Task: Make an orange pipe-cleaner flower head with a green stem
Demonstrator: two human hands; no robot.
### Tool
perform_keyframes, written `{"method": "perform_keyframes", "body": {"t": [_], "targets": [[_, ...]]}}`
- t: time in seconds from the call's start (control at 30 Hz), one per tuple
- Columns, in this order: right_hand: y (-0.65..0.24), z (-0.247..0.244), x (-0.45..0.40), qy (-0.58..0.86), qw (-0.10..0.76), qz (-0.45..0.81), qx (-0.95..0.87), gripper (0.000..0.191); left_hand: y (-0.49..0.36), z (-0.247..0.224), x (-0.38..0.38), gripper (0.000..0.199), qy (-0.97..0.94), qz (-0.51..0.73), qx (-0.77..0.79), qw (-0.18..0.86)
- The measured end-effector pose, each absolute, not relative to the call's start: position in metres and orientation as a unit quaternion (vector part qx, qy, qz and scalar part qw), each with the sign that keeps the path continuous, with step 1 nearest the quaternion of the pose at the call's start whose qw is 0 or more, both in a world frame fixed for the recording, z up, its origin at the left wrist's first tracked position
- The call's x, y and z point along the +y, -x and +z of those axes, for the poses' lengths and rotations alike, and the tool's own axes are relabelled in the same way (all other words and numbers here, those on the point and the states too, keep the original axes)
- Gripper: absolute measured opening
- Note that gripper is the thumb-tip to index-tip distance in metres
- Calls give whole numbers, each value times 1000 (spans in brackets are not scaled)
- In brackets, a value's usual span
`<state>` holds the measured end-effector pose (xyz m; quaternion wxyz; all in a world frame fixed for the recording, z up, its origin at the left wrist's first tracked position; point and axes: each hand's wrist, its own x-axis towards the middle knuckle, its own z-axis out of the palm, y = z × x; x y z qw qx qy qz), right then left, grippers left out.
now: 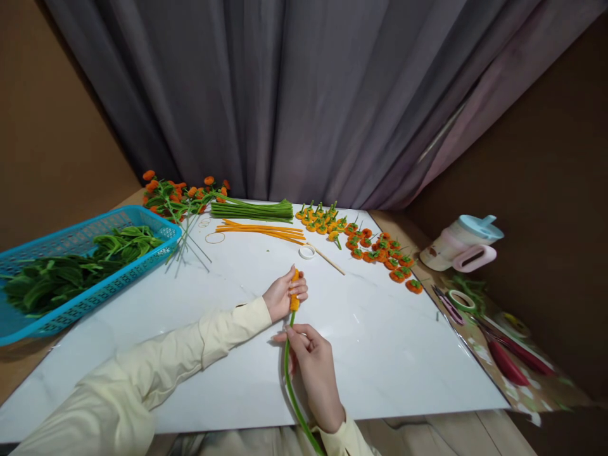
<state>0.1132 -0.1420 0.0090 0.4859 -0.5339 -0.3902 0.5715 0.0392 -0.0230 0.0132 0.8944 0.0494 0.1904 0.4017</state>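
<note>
Over the middle of the white board, my left hand (284, 294) is closed around an upright orange fuzzy piece (295, 303). From the lower end of that piece a green fuzzy stem (293, 392) curves down past the board's front edge. Just below, my right hand (311, 361) pinches the green stem near its top between thumb and fingers. Beyond the hands lie a white ring (306, 252), a thin wooden stick (327, 259), several orange stems (261, 230) and a bundle of green stems (251, 211).
A blue basket (109, 285) of green leaves stands left, with orange flowers (175, 195) behind it. Yellow (323, 221) and orange flower heads (380, 248) line the back right. A lidded cup (449, 244), green tape (461, 301) and red-handled tool (507, 362) are at right.
</note>
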Motion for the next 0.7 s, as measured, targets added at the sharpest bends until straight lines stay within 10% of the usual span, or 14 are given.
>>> {"method": "perform_keyframes", "body": {"t": [0.7], "targets": [[-115, 11, -141, 526, 500, 577, -374, 32, -37, 7, -28, 29, -92, 378, 194, 901]]}}
